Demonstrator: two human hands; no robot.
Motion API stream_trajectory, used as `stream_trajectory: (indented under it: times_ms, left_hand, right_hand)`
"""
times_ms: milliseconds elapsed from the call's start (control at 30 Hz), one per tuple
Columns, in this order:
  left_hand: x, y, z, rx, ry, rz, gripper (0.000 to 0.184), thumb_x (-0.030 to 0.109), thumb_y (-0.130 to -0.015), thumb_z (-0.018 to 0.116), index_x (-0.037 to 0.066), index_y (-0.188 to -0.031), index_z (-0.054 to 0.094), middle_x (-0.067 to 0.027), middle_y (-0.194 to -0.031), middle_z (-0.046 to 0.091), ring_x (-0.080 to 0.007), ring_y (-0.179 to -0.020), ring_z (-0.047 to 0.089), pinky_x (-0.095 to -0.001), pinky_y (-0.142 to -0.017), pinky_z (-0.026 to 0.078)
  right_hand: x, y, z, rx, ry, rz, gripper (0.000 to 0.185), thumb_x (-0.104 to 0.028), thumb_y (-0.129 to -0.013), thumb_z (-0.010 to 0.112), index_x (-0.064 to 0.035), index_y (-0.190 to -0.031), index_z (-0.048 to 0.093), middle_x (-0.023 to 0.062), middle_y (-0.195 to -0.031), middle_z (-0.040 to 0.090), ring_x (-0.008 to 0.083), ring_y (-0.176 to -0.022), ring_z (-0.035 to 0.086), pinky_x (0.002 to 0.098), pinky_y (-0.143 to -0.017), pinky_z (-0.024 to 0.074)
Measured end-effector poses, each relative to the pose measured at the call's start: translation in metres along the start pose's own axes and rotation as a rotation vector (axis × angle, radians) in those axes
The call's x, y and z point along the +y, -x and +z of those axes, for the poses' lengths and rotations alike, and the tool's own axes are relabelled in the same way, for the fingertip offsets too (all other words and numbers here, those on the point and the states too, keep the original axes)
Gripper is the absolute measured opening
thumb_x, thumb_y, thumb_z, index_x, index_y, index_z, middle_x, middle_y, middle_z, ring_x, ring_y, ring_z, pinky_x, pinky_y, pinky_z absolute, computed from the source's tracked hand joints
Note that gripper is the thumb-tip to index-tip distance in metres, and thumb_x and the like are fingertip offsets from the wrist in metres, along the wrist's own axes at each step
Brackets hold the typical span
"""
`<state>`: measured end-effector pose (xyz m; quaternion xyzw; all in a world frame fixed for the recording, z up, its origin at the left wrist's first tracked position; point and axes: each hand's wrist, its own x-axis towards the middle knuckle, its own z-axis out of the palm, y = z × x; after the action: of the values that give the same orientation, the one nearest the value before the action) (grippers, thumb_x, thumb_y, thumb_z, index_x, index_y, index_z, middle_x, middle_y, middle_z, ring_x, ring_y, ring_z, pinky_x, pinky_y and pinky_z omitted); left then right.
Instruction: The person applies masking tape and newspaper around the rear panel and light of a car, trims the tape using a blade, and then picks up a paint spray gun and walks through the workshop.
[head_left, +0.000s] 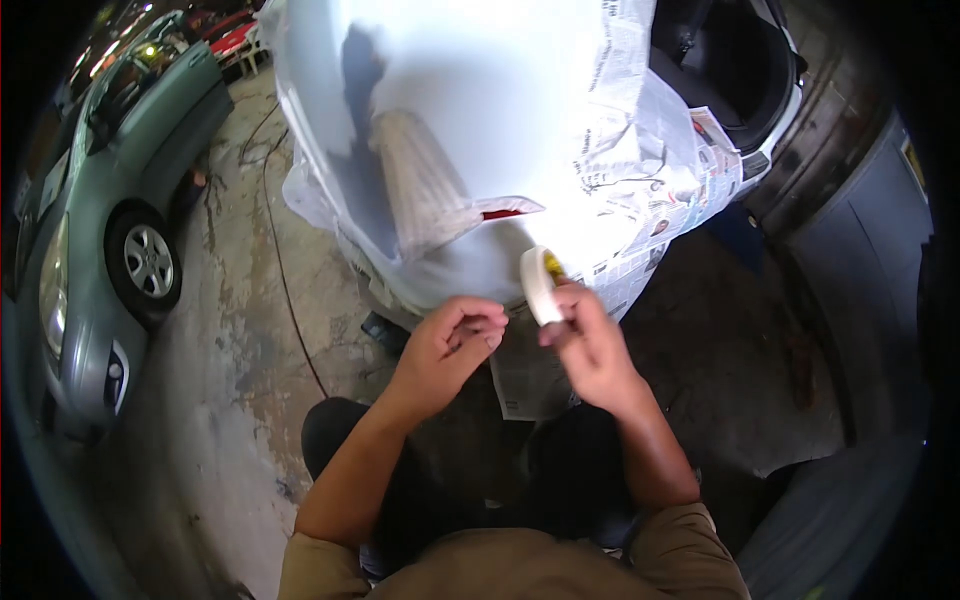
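Note:
My right hand (592,350) grips a roll of white masking tape (538,286) between thumb and fingers, and some yellow shows inside its core. Beside it, to the left, my left hand (448,352) is closed with thumb and fingertips pinched together. Whether a strip of tape lies in that pinch is too small to see. Both hands are in front of a pale car body panel (500,110). A red light (502,214) shows through a narrow gap on the panel, next to a beige translucent covering (418,180).
Newspaper masking (650,190) covers the panel's right side, near an open car interior (725,70). A sheet of paper (530,385) hangs below the hands. To the left stand a grey-green car (150,130) and a thin hose (285,290) on the concrete floor (235,370).

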<state>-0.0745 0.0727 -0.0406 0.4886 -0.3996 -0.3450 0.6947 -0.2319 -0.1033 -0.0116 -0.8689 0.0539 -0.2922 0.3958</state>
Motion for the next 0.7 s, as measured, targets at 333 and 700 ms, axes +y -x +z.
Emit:
stream_trajectory:
  times_ms: [333, 700]
  left_hand:
    - [0.013, 0.017, -0.019, 0.138, -0.256, 0.147, 0.02, -0.006, -0.093, 0.068, 0.001, -0.111, 0.065, -0.007, -0.108, 0.069, -0.0127, -0.099, 0.067, -0.0279, -0.09, 0.054]
    - [0.01, 0.011, -0.021, 0.201, -0.529, 0.251, 0.014, -0.001, -0.088, 0.074, 0.0, -0.101, 0.069, -0.0078, -0.098, 0.069, -0.0161, -0.086, 0.067, -0.0285, -0.074, 0.053]
  right_hand:
    - [-0.001, -0.014, 0.043, -0.227, 0.159, -0.251, 0.039, 0.007, -0.078, 0.063, -0.0061, -0.112, 0.05, 0.0111, -0.091, 0.069, 0.0327, -0.089, 0.07, 0.0599, -0.121, 0.0299]
    - [-0.004, -0.014, 0.045, -0.208, 0.257, -0.287, 0.039, 0.003, -0.077, 0.068, -0.0043, -0.113, 0.056, 0.0137, -0.086, 0.069, 0.0345, -0.085, 0.07, 0.0557, -0.116, 0.0385]
